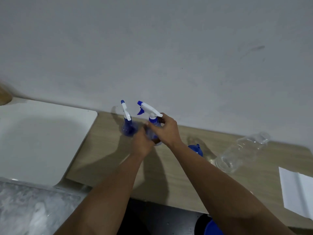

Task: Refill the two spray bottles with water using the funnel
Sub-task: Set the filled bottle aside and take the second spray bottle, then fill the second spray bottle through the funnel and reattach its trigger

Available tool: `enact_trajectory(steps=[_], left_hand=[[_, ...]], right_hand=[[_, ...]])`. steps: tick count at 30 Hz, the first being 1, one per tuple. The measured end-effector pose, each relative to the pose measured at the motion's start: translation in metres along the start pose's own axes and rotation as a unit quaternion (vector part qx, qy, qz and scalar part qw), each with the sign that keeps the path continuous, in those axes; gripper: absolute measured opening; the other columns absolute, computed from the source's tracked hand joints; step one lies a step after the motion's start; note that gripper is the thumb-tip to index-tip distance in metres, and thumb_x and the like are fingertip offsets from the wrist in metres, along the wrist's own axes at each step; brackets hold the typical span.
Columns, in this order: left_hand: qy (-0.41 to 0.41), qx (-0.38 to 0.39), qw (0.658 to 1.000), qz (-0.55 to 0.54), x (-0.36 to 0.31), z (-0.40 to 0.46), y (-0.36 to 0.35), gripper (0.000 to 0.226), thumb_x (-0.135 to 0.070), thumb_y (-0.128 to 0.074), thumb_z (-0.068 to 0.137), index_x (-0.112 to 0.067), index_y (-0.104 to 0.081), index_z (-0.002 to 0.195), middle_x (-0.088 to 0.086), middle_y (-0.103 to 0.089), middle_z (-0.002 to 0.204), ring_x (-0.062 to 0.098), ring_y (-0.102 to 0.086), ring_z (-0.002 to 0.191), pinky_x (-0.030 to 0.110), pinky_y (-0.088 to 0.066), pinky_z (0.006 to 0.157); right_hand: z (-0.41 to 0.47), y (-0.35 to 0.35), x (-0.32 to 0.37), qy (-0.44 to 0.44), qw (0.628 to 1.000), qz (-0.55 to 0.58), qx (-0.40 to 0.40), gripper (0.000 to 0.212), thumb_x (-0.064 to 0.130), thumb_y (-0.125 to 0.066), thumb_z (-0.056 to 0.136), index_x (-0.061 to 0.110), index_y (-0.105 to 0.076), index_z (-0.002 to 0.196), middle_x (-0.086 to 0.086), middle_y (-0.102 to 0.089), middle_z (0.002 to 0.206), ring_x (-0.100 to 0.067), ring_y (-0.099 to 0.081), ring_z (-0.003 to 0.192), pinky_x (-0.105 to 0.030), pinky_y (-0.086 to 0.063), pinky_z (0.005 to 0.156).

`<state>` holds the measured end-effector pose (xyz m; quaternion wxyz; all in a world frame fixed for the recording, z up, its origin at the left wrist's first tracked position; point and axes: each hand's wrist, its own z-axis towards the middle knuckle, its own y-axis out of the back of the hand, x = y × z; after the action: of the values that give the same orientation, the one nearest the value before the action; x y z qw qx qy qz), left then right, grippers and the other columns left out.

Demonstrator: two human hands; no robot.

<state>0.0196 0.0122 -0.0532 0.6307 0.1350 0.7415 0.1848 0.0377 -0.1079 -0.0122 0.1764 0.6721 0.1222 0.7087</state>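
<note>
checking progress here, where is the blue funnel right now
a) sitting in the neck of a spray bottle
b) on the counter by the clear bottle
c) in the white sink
b: the blue funnel sits on the counter, behind the right forearm, beside the clear bottle; both spray heads are on.

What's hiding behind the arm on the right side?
Behind the right forearm a blue funnel peeks out on the wooden counter. Only its top edge and spout show; the arm covers the rest, so what else lies there cannot be seen.
</note>
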Motion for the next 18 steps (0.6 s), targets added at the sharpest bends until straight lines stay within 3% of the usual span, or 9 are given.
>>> enact_trajectory(steps=[3,8,13,16,18], left_hand=[[-0.004,0.006,1.0,-0.007,0.005,0.015,-0.004,0.051,-0.015,-0.085,0.072,-0.018,-0.063,0.118,-0.011,-0.067,0.098,0.007,-0.064,0.086,0.022,-0.051,0.074],[-0.003,0.025,1.0,0.015,0.028,0.036,-0.014,0.046,-0.008,-0.08,0.076,-0.009,-0.062,0.119,0.005,-0.069,0.105,0.025,-0.066,0.099,0.034,-0.053,0.085],[-0.041,0.027,0.998,0.034,0.04,0.042,-0.02,0.042,-0.012,-0.078,0.081,-0.012,-0.061,0.119,0.001,-0.068,0.103,0.019,-0.066,0.096,0.029,-0.051,0.085],[-0.09,0.006,0.993,0.073,0.052,0.031,-0.012,0.048,-0.018,-0.081,0.078,-0.015,-0.061,0.122,-0.001,-0.068,0.112,0.015,-0.064,0.106,0.027,-0.048,0.094],[-0.133,-0.064,0.982,0.115,0.066,0.011,-0.001,0.055,-0.022,-0.084,0.075,-0.012,-0.064,0.125,0.003,-0.067,0.118,0.017,-0.061,0.109,0.025,-0.043,0.094]], right_hand=[[0.014,-0.007,-0.017,-0.018,1.0,0.007,0.013,0.023,0.031,-0.085,0.085,0.027,-0.078,0.106,0.012,-0.079,0.094,-0.003,-0.074,0.092,-0.035,-0.061,0.087],[0.028,-0.021,-0.047,-0.024,0.999,0.025,0.023,0.024,0.024,-0.083,0.09,0.028,-0.075,0.112,0.013,-0.078,0.099,-0.003,-0.073,0.096,-0.031,-0.06,0.086],[0.027,-0.027,-0.063,-0.038,0.997,0.061,-0.005,0.032,0.027,-0.082,0.091,0.025,-0.072,0.121,0.007,-0.078,0.112,-0.008,-0.073,0.105,-0.046,-0.06,0.095],[0.016,-0.027,-0.056,-0.053,0.997,0.046,-0.017,0.048,0.032,-0.086,0.087,0.031,-0.065,0.13,0.015,-0.072,0.125,0.002,-0.066,0.116,-0.029,-0.057,0.098],[-0.006,-0.026,-0.053,-0.066,0.991,0.041,-0.107,0.055,0.034,-0.085,0.087,0.028,-0.063,0.137,0.017,-0.067,0.133,0.002,-0.061,0.124,-0.024,-0.053,0.1]])
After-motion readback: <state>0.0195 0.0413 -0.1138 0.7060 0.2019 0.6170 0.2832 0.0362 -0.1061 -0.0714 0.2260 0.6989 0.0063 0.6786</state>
